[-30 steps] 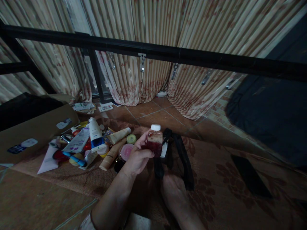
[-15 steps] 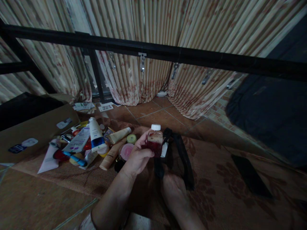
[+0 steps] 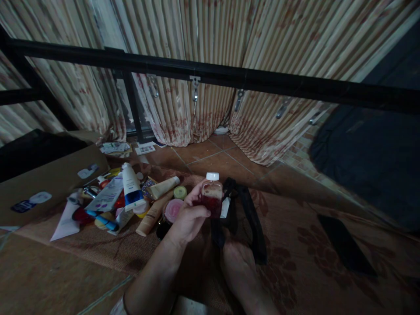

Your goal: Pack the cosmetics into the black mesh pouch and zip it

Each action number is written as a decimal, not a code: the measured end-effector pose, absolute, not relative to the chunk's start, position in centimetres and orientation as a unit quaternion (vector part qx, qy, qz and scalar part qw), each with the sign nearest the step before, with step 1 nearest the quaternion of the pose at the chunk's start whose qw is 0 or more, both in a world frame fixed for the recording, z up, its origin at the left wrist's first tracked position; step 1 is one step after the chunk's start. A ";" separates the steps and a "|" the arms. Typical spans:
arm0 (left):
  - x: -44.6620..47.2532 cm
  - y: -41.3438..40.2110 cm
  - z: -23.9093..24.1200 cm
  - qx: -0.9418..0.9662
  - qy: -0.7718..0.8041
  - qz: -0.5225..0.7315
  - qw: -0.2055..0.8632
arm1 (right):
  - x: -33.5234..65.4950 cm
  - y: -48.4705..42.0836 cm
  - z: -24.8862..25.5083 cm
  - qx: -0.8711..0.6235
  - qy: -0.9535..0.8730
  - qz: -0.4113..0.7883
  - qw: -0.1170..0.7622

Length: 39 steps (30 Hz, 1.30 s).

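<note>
The left hand [image 3: 192, 215] grips a clear bottle [image 3: 212, 197] of red liquid beside a black bag [image 3: 255, 223], upright, long axis near vertical, white cap upward. The right hand [image 3: 239, 262] is at the bag, its grip hidden. Lettering on nearby tubes [image 3: 131, 186] is too small to read.

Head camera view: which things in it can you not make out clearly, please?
All in the head view:
Right hand: fingertips hidden by the back of the hand, so its grip is unclear.
Bottle: lower left corner covered by the thumb of the left hand.
White piece: partly hidden behind the bottle.
White-and-blue tube: print too small to read.
Pale object: cut off by the bottom edge.
</note>
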State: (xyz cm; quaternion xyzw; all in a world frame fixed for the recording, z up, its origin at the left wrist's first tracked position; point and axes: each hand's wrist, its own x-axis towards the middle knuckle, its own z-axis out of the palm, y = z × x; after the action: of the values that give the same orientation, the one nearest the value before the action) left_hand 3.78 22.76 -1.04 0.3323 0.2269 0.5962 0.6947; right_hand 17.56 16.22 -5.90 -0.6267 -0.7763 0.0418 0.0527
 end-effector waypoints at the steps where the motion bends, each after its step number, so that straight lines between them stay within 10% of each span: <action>1: 3.8 22.8 -1.1 0.328 0.227 0.596 0.697 | 17.6 16.2 -5.9 -0.625 -0.778 0.032 0.057; 39: 3.7 23.2 -1.1 0.294 0.238 0.605 0.701 | 17.8 16.3 -6.5 -0.629 -0.773 0.066 0.041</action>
State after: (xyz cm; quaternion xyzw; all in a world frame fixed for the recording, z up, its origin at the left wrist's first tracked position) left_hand 3.65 23.17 -1.09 0.2938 0.2375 0.6050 0.7009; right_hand 17.80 16.25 -6.51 -0.6294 -0.7731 0.0664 0.0411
